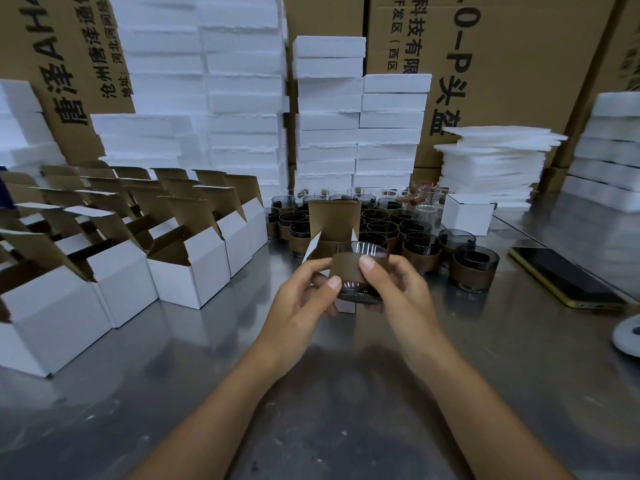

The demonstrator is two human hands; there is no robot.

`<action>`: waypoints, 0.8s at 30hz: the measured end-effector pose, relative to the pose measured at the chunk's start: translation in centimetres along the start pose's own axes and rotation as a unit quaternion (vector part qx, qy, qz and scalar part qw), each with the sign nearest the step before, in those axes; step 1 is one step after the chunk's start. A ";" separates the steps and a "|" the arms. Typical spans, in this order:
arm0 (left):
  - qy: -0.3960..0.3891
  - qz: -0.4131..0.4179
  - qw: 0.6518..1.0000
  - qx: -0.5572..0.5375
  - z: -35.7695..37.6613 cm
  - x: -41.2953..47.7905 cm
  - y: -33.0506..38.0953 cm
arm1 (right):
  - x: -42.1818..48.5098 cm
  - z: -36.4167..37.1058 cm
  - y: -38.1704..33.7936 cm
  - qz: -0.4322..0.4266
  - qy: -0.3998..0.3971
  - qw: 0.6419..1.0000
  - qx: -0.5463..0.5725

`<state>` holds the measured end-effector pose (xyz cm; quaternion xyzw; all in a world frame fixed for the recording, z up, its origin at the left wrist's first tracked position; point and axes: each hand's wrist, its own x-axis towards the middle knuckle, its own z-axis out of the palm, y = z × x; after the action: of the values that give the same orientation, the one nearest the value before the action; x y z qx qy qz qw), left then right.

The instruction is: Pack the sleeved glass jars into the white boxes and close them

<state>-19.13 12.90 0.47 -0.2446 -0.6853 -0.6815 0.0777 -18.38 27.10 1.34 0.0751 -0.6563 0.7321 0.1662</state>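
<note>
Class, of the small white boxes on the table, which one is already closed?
The lone white box right of the jar cluster: its lid lies flat, while the other boxes all have flaps raised.

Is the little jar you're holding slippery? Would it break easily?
Probably breakable: the jar looks like clear glass, held over a hard metal table. Likely less slippery than bare glass, since the right hand grips its brown sleeve. It looks short and wide, so it should stand steadily, not tip.
</note>
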 end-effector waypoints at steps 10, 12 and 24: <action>0.007 -0.009 1.000 0.012 0.1 0.1 -0.1 | -0.1 0.0 -0.6 0.168 -0.024 0.986 0.001; 0.008 -0.007 1.000 0.012 0.0 0.1 -0.2 | -0.1 0.0 -0.7 0.176 -0.025 0.984 -0.009; 0.031 0.014 0.999 0.032 -0.2 0.5 -1.1 | -0.1 0.2 -0.5 0.046 0.032 0.998 0.030</action>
<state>-20.07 12.84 -0.25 -0.2299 -0.7008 -0.6652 0.1163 -18.10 26.93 1.79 0.0261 -0.6310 0.7605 0.1508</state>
